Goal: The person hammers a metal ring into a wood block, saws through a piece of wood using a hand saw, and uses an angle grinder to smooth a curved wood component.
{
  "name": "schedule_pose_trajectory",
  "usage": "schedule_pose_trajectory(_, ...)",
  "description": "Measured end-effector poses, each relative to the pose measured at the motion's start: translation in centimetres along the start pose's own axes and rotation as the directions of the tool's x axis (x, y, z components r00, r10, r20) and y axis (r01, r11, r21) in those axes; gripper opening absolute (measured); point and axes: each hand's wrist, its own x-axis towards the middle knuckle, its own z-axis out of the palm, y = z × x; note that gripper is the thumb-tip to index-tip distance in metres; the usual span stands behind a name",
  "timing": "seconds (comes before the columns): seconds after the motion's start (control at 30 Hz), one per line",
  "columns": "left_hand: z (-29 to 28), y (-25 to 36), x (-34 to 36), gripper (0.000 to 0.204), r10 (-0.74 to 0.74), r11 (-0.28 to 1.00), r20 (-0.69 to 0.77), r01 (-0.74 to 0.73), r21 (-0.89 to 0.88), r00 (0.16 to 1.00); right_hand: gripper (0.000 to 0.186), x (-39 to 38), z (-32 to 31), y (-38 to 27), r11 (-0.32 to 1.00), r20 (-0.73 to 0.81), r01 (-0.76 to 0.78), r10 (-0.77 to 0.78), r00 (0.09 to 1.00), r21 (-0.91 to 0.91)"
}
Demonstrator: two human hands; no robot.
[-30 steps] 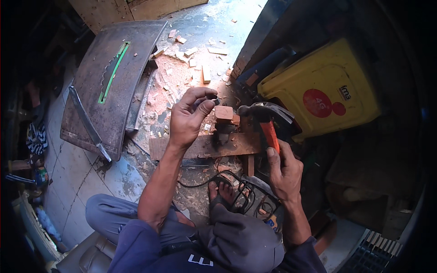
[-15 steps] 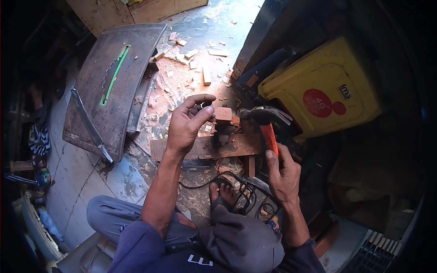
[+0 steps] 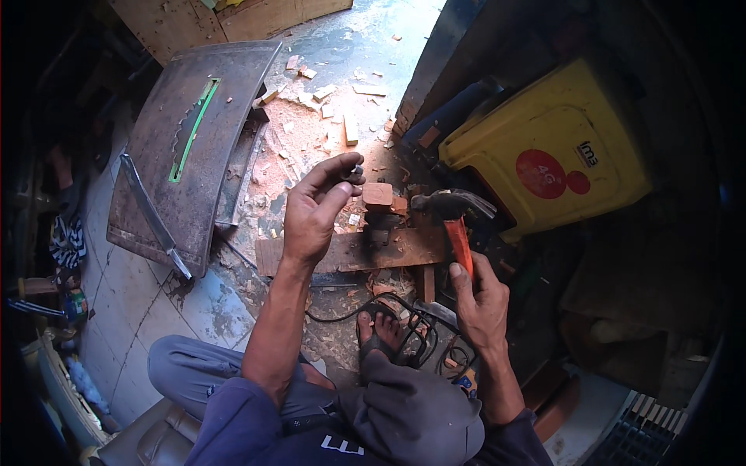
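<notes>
- Left hand [image 3: 309, 219] pinches a small dark thing [image 3: 357, 170] just left of the block [image 3: 378, 195].
- Right hand [image 3: 483, 304] grips the hammer [image 3: 457, 232] by its red handle.
- Its head [image 3: 450, 203] is near the block's right side.
- Wood bits [image 3: 352, 130] lie on the floor [image 3: 350, 46].

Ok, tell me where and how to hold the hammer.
Probably best: take the hammer by its slim orange handle, coming from the person's side, where the right hand grips. The handle slants back toward the person, while the metal head, curved claw pointing right, sits at the far end.
</notes>
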Motion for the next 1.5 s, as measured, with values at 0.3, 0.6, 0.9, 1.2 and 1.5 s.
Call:
schedule_pose_trajectory(0.3,-0.1,-2.4,-0.2,0.032,0.065,0.995,0.054,-0.068,0.069,0.996,0.029,0.0,0.3,-0.2,1.000,0.004,0.010,-0.010,1.000,0.007)
schedule_pose_trajectory(0.6,-0.2,-3.6,-0.3,0.030,0.162,0.926,0.121,-0.194,0.325,0.979,0.029,-0.2,0.7,-0.1,1.000,0.003,0.009,-0.009,1.000,0.009)
schedule_pose_trajectory(0.9,0.3,-4.3,-0.6,0.027,0.249,0.885,0.064,-0.254,0.390,0.966,0.029,0.0,0.7,-0.1,0.999,0.000,0.030,-0.030,1.000,0.013)
schedule_pose_trajectory(1.2,0.0,-3.9,-0.4,0.026,0.170,0.941,0.087,-0.187,0.281,0.982,0.030,0.2,0.8,-0.3,1.000,0.025,0.001,-0.001,1.000,0.020)
schedule_pose_trajectory(1.5,-0.6,-4.3,0.2,0.038,-0.076,0.990,0.160,0.055,0.132,0.984,0.039,3.3,-0.3,-3.9,0.925,0.063,0.355,-0.349,0.935,-0.135)
